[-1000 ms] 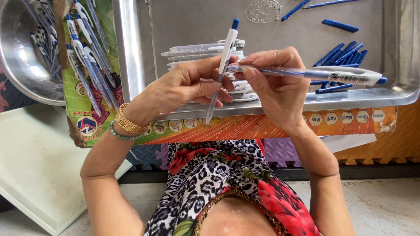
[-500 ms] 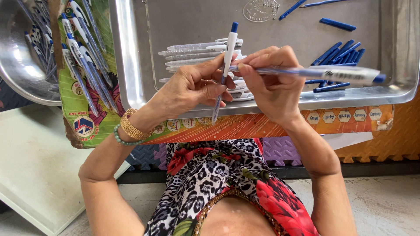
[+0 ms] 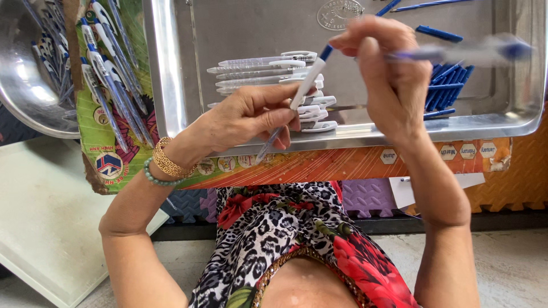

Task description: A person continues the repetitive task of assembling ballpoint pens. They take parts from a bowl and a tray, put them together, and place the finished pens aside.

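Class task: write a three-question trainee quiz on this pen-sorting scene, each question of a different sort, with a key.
1. True or false: the left hand holds a white pen over the steel tray.
2. What does the right hand grip? A) a blurred pen B) a spoon C) scissors
3. Fill in: the loose refills lying in the tray behind the right hand are ____ in colour.

Key: 1 true; 2 A; 3 blue.
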